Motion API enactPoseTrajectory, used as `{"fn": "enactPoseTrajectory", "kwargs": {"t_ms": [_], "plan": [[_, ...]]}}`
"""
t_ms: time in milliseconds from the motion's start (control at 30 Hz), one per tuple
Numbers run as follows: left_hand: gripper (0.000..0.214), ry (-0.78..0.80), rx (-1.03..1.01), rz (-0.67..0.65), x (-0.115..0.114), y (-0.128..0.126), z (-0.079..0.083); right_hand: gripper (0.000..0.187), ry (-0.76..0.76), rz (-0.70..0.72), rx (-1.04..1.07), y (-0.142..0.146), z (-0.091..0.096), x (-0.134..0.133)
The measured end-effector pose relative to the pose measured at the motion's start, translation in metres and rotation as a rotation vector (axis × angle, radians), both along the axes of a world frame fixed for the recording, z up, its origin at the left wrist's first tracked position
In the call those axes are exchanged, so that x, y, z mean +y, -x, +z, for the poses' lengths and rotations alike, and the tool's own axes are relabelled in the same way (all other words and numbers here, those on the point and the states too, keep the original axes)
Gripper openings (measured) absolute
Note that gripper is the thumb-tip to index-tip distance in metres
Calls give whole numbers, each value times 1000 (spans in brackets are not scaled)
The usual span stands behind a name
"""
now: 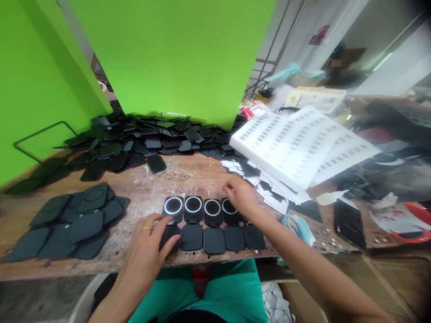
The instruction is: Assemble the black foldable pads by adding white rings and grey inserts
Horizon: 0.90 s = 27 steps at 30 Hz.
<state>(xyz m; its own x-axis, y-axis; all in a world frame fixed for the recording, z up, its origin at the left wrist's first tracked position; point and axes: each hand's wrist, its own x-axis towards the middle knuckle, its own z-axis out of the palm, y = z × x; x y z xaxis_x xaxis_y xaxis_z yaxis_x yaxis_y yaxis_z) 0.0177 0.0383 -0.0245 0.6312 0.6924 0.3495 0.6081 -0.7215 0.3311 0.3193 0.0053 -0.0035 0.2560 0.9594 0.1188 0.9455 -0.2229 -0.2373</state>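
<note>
A row of black folding pads (208, 224) lies at the table's front edge, several with white rings on their upper halves. My left hand (148, 246), a ring on one finger, rests with fingers spread flat on the leftmost pad (170, 234). My right hand (240, 195) hovers over the upper right end of the row, fingers curled and pressed together above a ringed pad (229, 210). Whatever the fingers hold is hidden and blurred.
A big heap of black pads (144, 143) lies at the back, a smaller stack (74, 220) at front left. White trays (296, 143) and white slips (269, 188) sit to the right, with a black phone (350, 224) and a red dish (407, 222). Green panels (175, 58) stand behind.
</note>
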Motion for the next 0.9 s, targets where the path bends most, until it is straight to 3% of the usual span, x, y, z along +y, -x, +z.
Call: {"fn": "enactPoseTrajectory", "kwargs": {"t_ms": [133,233,467,633,900], "plan": [[32,187,-122,-112,-12,-20,18,22,30,-207,-119,-68,-2,0],[25,310,-144,-152,-26,-37,21,30,89,-278,-179,-91,-6,4],[18,436,-135,-171,-45,-51,17,27,193,-243,-258,-91,-14,6],[28,503,-70,-162,-51,-50,22,29,246,-182,-285,-97,-8,5],[26,590,-81,-143,-59,-51,29,40,283,-187,-330,-89,-6,8]]}}
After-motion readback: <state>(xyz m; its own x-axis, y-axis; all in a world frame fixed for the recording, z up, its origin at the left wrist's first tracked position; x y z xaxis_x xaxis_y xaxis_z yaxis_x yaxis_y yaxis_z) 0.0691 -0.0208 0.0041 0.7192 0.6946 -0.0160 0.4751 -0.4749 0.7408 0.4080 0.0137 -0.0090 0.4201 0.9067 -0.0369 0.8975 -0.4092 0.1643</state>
